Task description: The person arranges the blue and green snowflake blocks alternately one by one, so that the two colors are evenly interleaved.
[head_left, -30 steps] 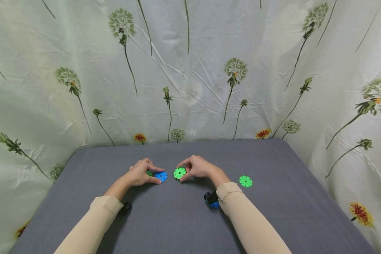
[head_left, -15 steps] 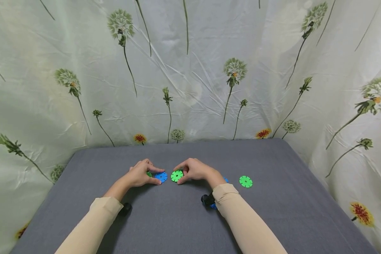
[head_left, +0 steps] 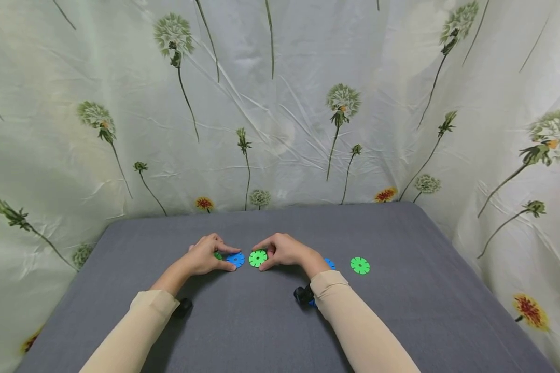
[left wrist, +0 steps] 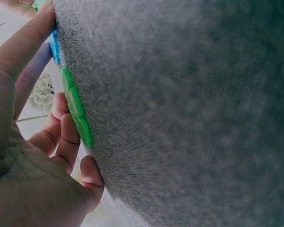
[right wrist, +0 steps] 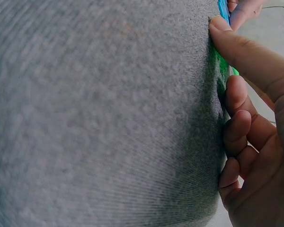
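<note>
In the head view my left hand [head_left: 208,256] holds a blue notched disc [head_left: 235,260] by its edges, between thumb and index finger. Under its palm is a green notched disc [head_left: 218,255], mostly hidden; the left wrist view shows this green disc [left wrist: 75,106] flat on the cloth beside the curled fingers. My right hand [head_left: 287,250] pinches another green notched disc [head_left: 257,258] between thumb and index finger. That disc lies just right of the blue one, with a narrow gap between them. In the right wrist view the thumb hides most of the green disc [right wrist: 222,61].
A loose green disc [head_left: 360,265] lies right of my right forearm. One blue disc [head_left: 329,263] shows beside the right wrist, and another blue piece [head_left: 312,303] is mostly covered by the sleeve and wrist camera. Grey cloth [head_left: 242,321] covers the table; a flowered curtain [head_left: 289,129] hangs behind.
My right hand has slid left with the green disc, closer to the blue one. A blue disc beside the right wrist has come into view. The left hand stays in place.
</note>
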Demonstrator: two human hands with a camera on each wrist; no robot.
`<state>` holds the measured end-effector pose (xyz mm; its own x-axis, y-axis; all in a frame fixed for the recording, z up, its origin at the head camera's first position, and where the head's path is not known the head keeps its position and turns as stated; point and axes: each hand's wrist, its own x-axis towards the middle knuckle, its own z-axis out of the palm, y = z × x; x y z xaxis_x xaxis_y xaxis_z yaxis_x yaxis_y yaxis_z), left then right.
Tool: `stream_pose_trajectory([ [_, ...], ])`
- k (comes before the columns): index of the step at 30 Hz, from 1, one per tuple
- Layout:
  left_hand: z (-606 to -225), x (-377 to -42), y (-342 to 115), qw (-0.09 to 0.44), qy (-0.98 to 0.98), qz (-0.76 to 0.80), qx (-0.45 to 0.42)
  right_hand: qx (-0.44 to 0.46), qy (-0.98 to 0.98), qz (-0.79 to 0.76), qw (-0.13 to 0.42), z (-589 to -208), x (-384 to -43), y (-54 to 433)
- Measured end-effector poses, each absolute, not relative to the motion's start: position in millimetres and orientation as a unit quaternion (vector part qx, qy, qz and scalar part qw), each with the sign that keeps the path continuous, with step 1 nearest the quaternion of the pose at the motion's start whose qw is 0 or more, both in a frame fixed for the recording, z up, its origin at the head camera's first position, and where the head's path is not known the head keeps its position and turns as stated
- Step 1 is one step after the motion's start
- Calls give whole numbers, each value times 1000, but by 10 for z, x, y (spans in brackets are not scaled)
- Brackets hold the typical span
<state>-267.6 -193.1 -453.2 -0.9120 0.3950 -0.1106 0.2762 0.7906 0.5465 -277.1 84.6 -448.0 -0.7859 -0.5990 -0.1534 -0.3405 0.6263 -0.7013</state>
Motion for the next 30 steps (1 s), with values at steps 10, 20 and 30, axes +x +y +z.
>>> stream_pose_trajectory([
  [10,-4522,-2676,-1947,109,940,268,180,-264,886,-329,191,-4452,-2768,813],
  [20,-4530,-2683,-1944,112,940,269,180,-263,895,-311,184,-4453,-2756,806],
  [30,-4541,-2687,-1931,111,940,267,183,-265,878,-349,192,-4499,-2783,860],
])
